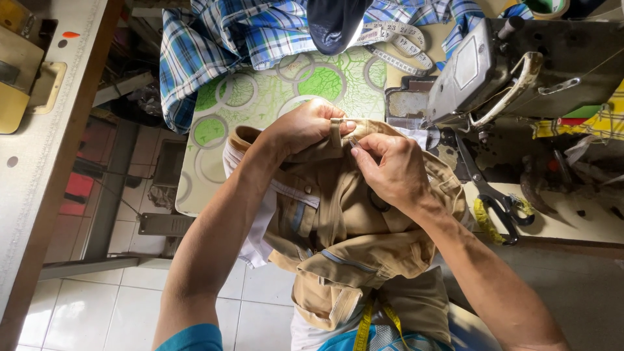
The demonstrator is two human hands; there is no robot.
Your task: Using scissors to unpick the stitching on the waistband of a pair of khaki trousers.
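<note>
Green-patterned sewing table [260, 97] carries our khaki trousers [338, 221] at its near edge; our left hand [305, 127] pinches a belt loop [335, 132], right hand [390, 170] fingers narrowed beside it.

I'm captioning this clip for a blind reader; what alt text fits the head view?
Two bare hands, left hand and right hand, pinch a belt loop on khaki trousers beside a sewing machine. Scissors, measuring tape and plaid cloth lie nearby.

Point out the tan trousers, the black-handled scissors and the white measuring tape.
tan trousers [364, 240], head view, folded cloth
black-handled scissors [484, 188], head view, pivot
white measuring tape [396, 36], head view, loop
</note>
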